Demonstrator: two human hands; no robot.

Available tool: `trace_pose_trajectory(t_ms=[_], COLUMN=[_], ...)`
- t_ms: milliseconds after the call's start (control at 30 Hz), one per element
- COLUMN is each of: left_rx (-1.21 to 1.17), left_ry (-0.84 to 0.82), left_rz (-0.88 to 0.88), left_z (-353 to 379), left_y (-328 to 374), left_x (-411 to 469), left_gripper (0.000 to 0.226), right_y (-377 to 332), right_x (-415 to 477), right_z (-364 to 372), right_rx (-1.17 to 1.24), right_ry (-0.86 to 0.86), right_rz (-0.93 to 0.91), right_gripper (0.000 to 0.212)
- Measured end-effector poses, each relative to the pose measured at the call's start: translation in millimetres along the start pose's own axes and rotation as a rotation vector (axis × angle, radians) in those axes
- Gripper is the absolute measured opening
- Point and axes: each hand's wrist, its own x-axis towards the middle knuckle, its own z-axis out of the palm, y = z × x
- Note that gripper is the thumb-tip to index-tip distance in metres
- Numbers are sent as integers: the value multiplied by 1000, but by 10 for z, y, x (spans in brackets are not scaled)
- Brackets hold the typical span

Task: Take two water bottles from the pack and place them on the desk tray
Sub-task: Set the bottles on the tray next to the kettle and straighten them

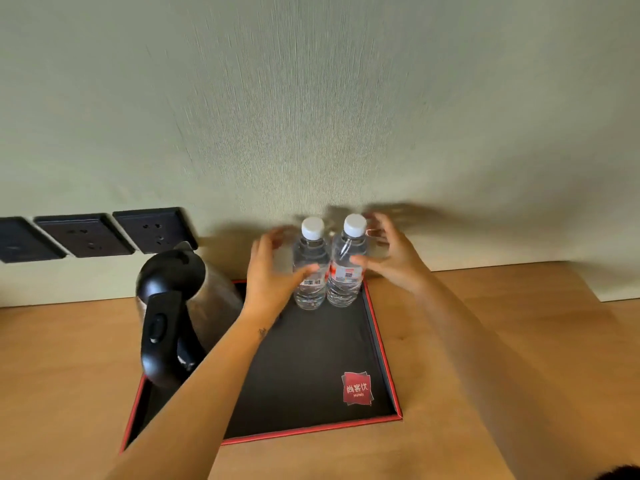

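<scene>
Two hands flank the pair of bottles: the left hand (268, 271) has its fingers (304, 270) spread apart beside the left bottle (310, 268), and the right hand (389, 258) has its fingers (360, 260) spread apart beside the right bottle (346, 265). Motion blur hides whether they touch. Both bottles stand upright, side by side, at the far end of the black tray (311, 368) on the desk (485, 341), beside a kettle (180, 306).

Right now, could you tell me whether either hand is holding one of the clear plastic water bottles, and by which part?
It cannot be told: both blurred, open hands, left and right, flank the bottles' middles.
</scene>
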Motion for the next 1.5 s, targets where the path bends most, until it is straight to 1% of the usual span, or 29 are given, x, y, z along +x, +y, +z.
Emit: trace_pose_trajectory(t_ms=[100, 200, 300, 433, 633, 700, 800, 900, 1000, 1100, 1167, 1233, 1300, 1400, 1500], left_rx=[79, 124, 140, 147, 95, 97, 22, 2, -5, 75, 102, 120, 148, 144, 164], left_ry=[-1, -26, -26, -36, -123, -175, -272, -337, -399, -346, -285, -247, -242, -249, -240], left_rz=[100, 76, 30, 61, 44, 36, 14, 30, 23, 51, 78, 104, 122, 123, 128], left_z=[-85, -56, -30, -23, -84, -121, -167, -192, -208, -202, -183, -165, -153, -160, -178], left_y=[291, 431, 473, 478, 396, 380, 387, 407, 431, 446, 459, 475, 489, 490, 483], left_x=[162, 268, 310, 328, 354, 384, 402, 413, 441, 438, 438, 437, 438, 430, 430], left_gripper=[62, 51, 42, 34, 36, 35, 33, 34, 36, 44, 41, 35, 32, 31, 30], right_y=[-257, -378, -416, -440, -438, -440, -433, -425, -435, -443, -442, -444, -450, -461, -461], right_x=[67, 126, 161, 181, 185, 189, 188, 164, 147, 144, 146, 144, 144, 155, 170], right_z=[-46, -15, -9, -18, 49, 86, 113, 117, 71, -6, -34, -28, 5, 66, 89], right_rx=[-28, -123, -176, -199, -174, -160, -156, -145, -138, -147, -161, -158, -151, -167, -203], right_ry=[14, -23, -7, 21, 129, 153, 179, 165, 66, -42, -60, -38, 13, 81, 84], right_rz=[-102, -125, -118, -124, -82, -74, -62, -69, -82, -79, -81, -76, -60, -35, -36], right_gripper=[60, 45, 38, 34, 41, 44, 46, 44, 41, 40, 37, 35, 35, 38, 44])
